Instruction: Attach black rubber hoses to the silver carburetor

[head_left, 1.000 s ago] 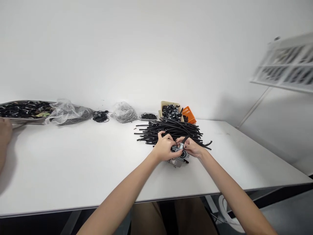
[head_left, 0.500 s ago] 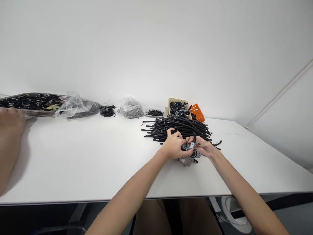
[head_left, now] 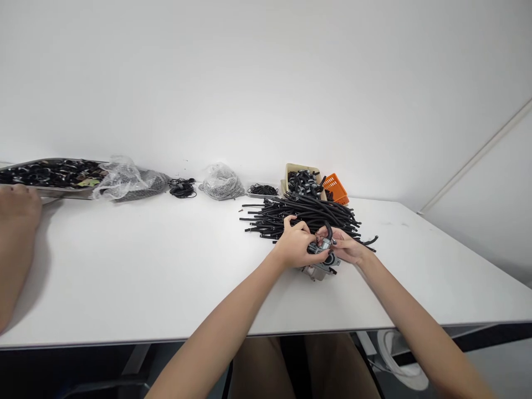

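Your left hand (head_left: 296, 244) and right hand (head_left: 347, 247) meet over a small grey metal part (head_left: 320, 265) that sits on the white bench (head_left: 145, 266) just in front of the heap of black hoses (head_left: 303, 217) — both hands are clenched on it, the left wrapping its near side, the right gripping it from the far side. A short black hose (head_left: 328, 229) curls up from the top of the part between your fingers; which hand pinches it is hard to tell. Behind the heap stand a beige box (head_left: 302, 178) of black fittings and, touching it, an orange basket (head_left: 336, 189). Left of the heap, along the wall, lie a small plastic bag (head_left: 221, 183), a larger bag (head_left: 128, 180) and a metal tray (head_left: 50, 174) — another person's hand (head_left: 19, 205) rests beside that tray.
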Demonstrator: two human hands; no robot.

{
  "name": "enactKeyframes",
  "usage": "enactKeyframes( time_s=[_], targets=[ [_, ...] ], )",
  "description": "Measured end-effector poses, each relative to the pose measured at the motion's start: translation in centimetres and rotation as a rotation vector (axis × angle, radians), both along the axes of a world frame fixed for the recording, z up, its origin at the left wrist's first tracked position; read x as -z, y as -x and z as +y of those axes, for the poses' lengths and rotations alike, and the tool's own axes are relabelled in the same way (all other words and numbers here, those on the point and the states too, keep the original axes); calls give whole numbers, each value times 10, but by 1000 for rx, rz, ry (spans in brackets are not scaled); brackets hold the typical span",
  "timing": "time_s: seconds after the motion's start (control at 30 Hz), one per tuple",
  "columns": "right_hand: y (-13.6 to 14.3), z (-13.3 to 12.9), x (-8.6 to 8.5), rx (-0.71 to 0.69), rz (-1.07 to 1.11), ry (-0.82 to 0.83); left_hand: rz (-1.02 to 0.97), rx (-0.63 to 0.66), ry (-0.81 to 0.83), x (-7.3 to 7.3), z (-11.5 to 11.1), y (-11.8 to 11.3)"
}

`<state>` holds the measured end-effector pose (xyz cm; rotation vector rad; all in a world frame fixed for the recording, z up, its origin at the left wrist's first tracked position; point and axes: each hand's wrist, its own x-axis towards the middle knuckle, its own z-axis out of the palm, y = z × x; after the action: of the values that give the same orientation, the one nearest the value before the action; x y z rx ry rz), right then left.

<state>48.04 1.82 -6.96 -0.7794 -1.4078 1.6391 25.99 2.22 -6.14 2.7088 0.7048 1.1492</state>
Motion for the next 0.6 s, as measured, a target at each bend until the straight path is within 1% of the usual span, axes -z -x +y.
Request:
enactKeyframes(
  time_s=[0.2, 0.43, 0.6],
  targets=[
    [1, 3, 3, 20, -18, -11, -33, 10, 20, 1, 0, 1],
    [11, 0, -2, -10, -27, -110, 4, -27, 26, 0, 0, 2],
    [9, 1, 0, -73, 35, -115, -26, -10, 40, -4, -3, 4]
  ],
)
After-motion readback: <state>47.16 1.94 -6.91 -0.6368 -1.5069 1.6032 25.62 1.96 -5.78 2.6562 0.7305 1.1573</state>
